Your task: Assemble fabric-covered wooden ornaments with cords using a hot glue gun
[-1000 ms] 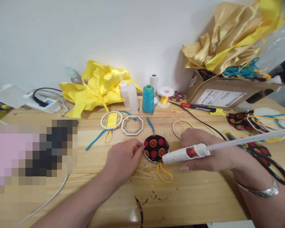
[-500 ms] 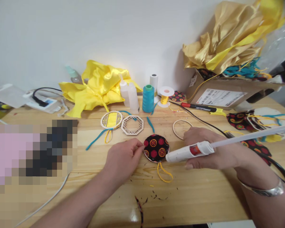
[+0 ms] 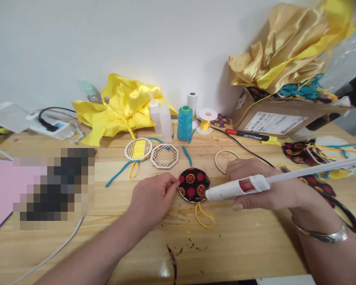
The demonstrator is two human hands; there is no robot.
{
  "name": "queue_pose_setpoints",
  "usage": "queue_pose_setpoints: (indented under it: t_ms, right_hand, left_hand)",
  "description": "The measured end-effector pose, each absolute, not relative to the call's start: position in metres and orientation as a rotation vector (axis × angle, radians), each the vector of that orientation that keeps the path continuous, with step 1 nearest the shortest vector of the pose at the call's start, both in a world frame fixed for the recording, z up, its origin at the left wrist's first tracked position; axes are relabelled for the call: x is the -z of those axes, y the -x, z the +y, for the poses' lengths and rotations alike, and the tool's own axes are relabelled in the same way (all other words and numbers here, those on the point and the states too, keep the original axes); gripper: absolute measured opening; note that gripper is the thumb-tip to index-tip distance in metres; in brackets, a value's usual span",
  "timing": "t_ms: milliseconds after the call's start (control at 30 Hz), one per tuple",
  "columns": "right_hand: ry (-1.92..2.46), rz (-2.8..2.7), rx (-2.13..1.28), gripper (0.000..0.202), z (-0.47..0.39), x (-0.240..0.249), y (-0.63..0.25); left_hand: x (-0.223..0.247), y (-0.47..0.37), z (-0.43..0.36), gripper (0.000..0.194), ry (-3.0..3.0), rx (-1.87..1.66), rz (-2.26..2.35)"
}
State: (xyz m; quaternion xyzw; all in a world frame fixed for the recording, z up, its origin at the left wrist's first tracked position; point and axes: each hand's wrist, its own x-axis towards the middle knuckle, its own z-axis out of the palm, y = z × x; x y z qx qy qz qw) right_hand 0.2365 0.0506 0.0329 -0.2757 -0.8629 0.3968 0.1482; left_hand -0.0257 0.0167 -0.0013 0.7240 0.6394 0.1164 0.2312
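White glue gun point(image 3: 225, 192) shifted right and slightly up along edge of patterned disc point(image 3: 194, 185), right hand point(image 3: 274, 196) moved with it

Fabric disc point(image 3: 192, 184): black with red and orange round motifs, pale rim; flat on the desk point(image 3: 240, 245), left edge pinched by the left hand point(image 3: 152, 198).
Yellow cord loop point(image 3: 208, 212): lies at the disc's near edge.
Glue gun point(image 3: 228, 191): white, translucent stick point(image 3: 314, 170) trailing right; in the right hand point(image 3: 255, 169), tip over the disc's near right edge, contact unclear.
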Motion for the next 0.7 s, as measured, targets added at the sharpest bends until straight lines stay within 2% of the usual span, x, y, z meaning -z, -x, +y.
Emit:
queue_pose_setpoints:
  t_ms: [500, 700]
  right_hand:
    - [0.916, -2.505, -1.266, 0.037, 0.051, -0.048, -0.236]
    - [0.834, -2.442, -1.12, 0.044, 0.042, -0.03, -0.239]
  left_hand:
    - [0.0, 0.027, 0.016, 0.026, -2.032, -0.306, 1.753]
    - [0.001, 0.026, 0.016, 0.024, -2.023, -0.32, 1.755]
